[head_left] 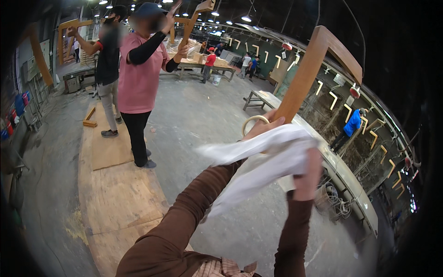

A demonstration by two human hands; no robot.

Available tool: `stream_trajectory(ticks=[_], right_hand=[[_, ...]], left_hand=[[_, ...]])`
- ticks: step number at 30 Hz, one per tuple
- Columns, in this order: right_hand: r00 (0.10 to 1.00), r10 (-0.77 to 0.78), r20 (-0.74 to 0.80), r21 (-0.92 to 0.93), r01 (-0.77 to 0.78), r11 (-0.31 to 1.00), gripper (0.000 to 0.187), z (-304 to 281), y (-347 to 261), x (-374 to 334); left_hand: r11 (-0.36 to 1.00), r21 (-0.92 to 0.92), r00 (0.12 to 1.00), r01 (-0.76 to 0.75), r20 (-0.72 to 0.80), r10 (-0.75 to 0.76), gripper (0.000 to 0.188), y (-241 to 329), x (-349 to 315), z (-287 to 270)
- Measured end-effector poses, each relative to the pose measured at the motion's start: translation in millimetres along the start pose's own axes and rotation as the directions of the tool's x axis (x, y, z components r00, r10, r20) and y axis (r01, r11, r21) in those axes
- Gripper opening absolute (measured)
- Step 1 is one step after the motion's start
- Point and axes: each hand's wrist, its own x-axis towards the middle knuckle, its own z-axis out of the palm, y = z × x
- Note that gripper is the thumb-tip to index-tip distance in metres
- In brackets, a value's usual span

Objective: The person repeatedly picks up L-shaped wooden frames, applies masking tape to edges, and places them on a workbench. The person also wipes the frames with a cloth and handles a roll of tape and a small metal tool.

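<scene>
My left hand [264, 129] grips the lower end of an L-shaped wooden frame piece [302, 78], a brown angled part that rises up and bends over to the right. A pale ring [244, 127], like a roll of tape, hangs around that hand. My right hand [310, 177] is closed on a white cloth [281, 143], smeared by motion. The cloth lies across the front of my left hand, close under the wooden piece, and its loose ends trail to the left. My right fingertips are mostly hidden in it.
At left, a person in a pink shirt [140, 78] holds a similar wooden piece [189, 34]; another in dark clothes [108, 60] stands behind. Plywood sheets [124, 203] cover the floor there. Angled pieces [333, 99] hang in a row at right, beside a long table [350, 191].
</scene>
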Motion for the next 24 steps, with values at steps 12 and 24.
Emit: stream_trajectory(ticks=[12,24], right_hand=[[0.797,-0.465,0.387,-0.537,0.604,0.589,0.052,18,36,9],[0.598,-0.787,0.152,-0.78,0.561,0.277,0.036,8,-26,230]], left_hand=[[0.921,-0.294,0.966,0.257,0.095,-0.24,0.05,7,-37,-8],[0.964,-0.055,0.965,0.261,0.022,-0.26,0.05,43,-98,-14]])
